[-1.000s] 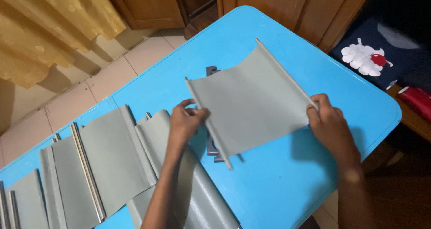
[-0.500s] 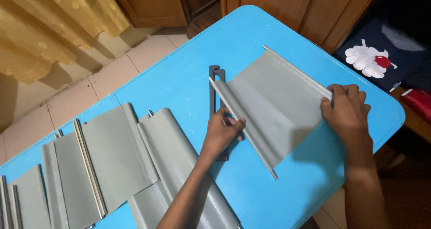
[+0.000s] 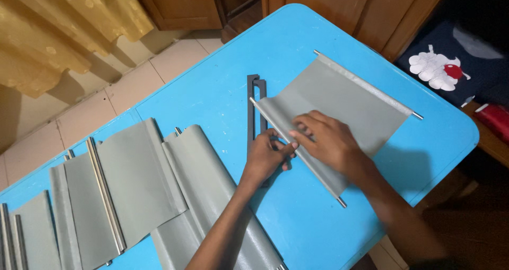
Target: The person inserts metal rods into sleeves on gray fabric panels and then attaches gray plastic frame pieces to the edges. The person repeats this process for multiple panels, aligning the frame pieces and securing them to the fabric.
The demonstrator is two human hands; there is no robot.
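Centrally, a grey sheet [image 3: 339, 108] lay flat on the blue table [image 3: 212, 84], with 1 metal rod [image 3: 366, 83] along its far edge and a 2nd rod [image 3: 297, 152] along its near edge. The near edge of the sheet appeared folded over that 2nd rod, though the hands hid part of the fold. The left hand [image 3: 265, 157] rested beside the near rod with its fingers curled, the fingertips touching the rod; whether it gripped anything could not be told. The right hand [image 3: 326, 140] lay palm down on the sheet, fingers extended and nearly flat, pressing the sheet against the near rod without closing around it. A dark grey plastic frame [image 3: 253, 103] lay on the table just beside the sheet's left corner, partly under the left hand.

To the left, several more grey sheets with rods [image 3: 132, 185] lay side by side and overlapping on the same table. The table had rounded corners and a smooth, matt surface. Beyond it, the floor was laid with pale tiles [image 3: 132, 84]. A yellow curtain [image 3: 58, 26] hung at upper left, and wooden cabinet doors [image 3: 339, 5] stood behind the table. A dark cloth with a white and red figure [image 3: 445, 68] lay at right.
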